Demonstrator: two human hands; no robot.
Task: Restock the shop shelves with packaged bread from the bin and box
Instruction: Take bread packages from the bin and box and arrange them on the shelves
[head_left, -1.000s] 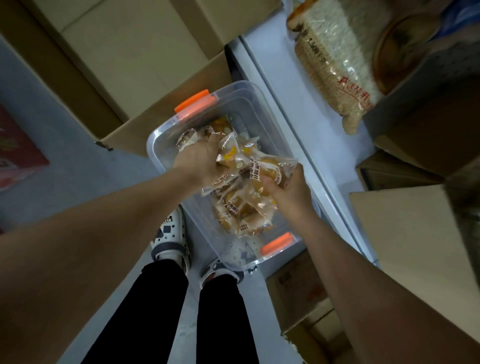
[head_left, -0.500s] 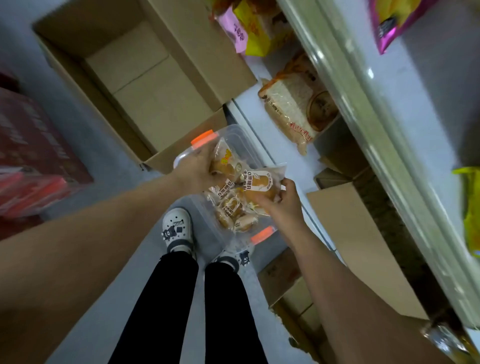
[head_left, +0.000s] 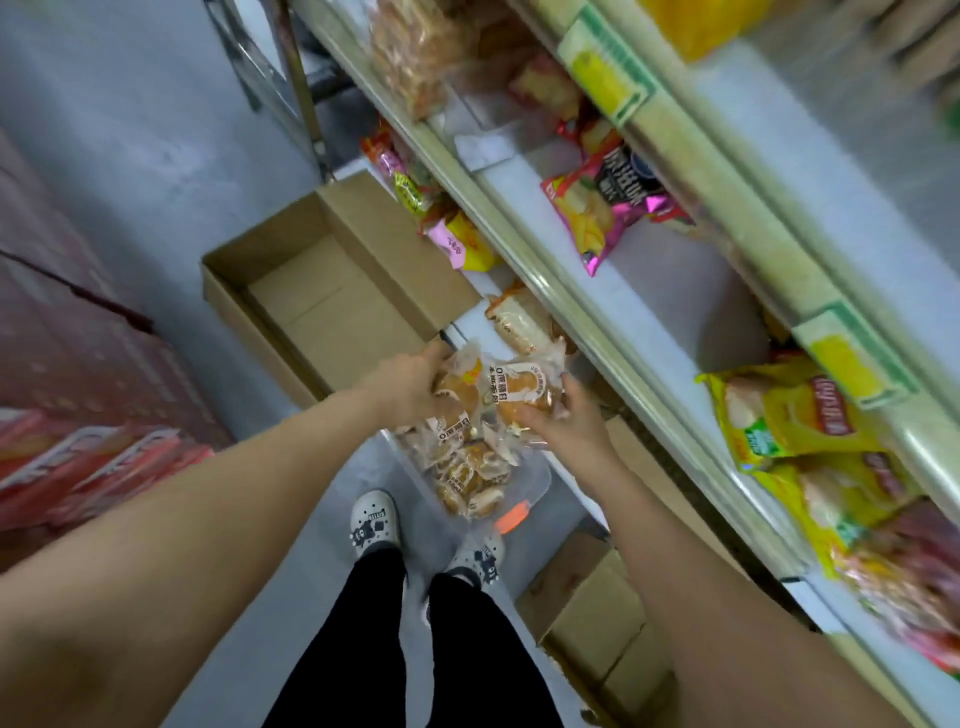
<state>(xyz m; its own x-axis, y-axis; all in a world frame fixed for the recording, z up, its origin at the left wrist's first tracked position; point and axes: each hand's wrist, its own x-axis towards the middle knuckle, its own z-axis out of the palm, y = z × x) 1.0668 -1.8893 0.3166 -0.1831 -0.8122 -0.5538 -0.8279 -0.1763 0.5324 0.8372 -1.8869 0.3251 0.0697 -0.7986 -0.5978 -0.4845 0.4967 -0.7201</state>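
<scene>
Several clear-wrapped golden bread packets (head_left: 511, 387) | left hand (head_left: 410, 387), right hand (head_left: 569, 423): fingers clamped round them | over bin (head_left: 543, 483)

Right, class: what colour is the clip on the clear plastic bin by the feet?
Orange. The clip shows best in the head view.

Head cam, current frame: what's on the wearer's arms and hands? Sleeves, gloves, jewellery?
Nothing worn. Left arm and right arm are bare to the frame edge, no sleeves. Left hand and right hand show no gloves, watch or rings. Below: black trousers, white clogs with dark charms.
</scene>
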